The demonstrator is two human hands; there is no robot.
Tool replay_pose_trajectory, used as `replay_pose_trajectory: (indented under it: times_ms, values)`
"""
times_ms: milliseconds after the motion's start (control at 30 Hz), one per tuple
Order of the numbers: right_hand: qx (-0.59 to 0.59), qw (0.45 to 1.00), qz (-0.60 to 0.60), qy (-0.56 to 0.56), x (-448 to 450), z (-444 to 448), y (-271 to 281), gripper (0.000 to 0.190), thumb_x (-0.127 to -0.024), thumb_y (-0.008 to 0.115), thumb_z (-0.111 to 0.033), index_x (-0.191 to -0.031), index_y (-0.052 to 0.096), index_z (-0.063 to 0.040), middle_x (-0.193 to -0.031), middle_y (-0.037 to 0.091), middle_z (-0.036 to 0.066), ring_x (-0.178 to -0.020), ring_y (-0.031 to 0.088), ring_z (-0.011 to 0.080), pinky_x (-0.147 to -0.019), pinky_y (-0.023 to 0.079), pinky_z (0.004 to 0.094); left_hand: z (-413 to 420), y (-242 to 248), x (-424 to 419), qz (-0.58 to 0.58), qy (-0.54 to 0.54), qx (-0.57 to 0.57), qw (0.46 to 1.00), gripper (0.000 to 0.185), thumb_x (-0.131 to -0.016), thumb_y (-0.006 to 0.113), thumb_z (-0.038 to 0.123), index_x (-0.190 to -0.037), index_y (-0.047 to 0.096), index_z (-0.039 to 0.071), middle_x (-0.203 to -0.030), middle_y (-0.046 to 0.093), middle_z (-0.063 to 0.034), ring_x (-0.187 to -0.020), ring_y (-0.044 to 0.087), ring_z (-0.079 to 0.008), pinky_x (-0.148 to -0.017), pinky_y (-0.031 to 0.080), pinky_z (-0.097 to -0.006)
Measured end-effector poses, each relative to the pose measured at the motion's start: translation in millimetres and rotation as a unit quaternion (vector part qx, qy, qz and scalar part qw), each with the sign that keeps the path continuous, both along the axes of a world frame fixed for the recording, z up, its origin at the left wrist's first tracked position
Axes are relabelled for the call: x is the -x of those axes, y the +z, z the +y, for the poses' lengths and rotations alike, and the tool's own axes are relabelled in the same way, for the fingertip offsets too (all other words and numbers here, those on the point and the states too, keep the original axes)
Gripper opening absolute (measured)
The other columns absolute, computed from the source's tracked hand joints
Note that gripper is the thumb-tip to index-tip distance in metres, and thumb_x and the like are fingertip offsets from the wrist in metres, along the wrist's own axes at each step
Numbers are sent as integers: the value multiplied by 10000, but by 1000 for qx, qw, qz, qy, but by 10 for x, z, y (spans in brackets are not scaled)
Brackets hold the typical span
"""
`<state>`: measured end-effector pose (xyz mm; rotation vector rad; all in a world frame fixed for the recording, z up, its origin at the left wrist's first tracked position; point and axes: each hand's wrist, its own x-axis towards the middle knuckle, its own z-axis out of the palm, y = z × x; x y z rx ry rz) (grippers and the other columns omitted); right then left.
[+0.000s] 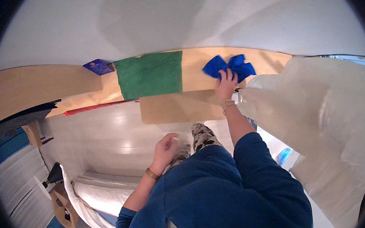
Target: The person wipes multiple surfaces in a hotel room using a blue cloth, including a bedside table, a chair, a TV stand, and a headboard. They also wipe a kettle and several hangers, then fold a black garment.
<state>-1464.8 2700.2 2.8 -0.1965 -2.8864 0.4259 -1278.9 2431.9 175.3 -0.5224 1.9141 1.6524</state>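
Note:
My right hand rests on a bunched blue cloth, its fingers pressed into the near edge of the fabric. The cloth lies crumpled on a narrow light-wood shelf or desk top against the wall. To its left, a green cloth is spread fairly flat, its front edge reaching past the wood's edge. My left hand hangs in front of my body above the floor, fingers loosely curled, with nothing clearly visible in it.
A blue box with writing stands left of the green cloth. Translucent plastic sheeting bulges at the right. Below the wood are a brown panel and a long red item. A black-shaded lamp and white bedding lie lower left.

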Motion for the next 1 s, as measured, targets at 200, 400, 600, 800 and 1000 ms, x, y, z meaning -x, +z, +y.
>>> replay_pose_trajectory:
  times_ms: [200,400,600,800,1000]
  values:
    - [128,986,-38,95,-514,-90,234,353,-701,657,-51,-1029,618,-175,-1211,535,78,-1126,430,368,-964,379,478,-61,106,-50,13,-4,5,1000,199,-927,550,70,-1115,591,19,-769,604,-29,-700,597,-104,-668,517,-240]
    - [290,946,-142,23,-1072,229,265,294,-727,624,-44,-1005,618,-139,-1045,593,101,-994,538,320,-893,451,397,-148,140,-27,27,-50,-28,998,189,-926,549,71,-1101,600,19,-776,608,-24,-718,603,-100,-674,526,-246]
    - [413,831,-77,-364,-2263,956,298,455,-730,694,-99,-1178,617,-88,-991,668,140,-906,628,223,-804,501,336,-184,137,-25,73,-143,-95,982,179,-922,546,67,-1088,606,31,-785,605,-20,-731,605,-100,-674,530,-251]
    - [390,723,107,-561,-3489,2095,858,477,-736,704,-234,-1159,643,-22,-954,687,139,-897,621,209,-812,489,334,-65,-32,-178,55,-227,-136,963,178,-906,555,45,-1072,615,31,-746,578,14,-670,568,-73,-632,499,-234]
    - [364,658,274,-599,-5081,2653,1776,440,-817,675,-357,-1112,667,-30,-1037,691,109,-924,631,198,-840,479,335,174,-51,-330,45,-326,-132,935,195,-903,559,45,-1090,610,32,-748,574,24,-666,556,-63,-628,493,-230]
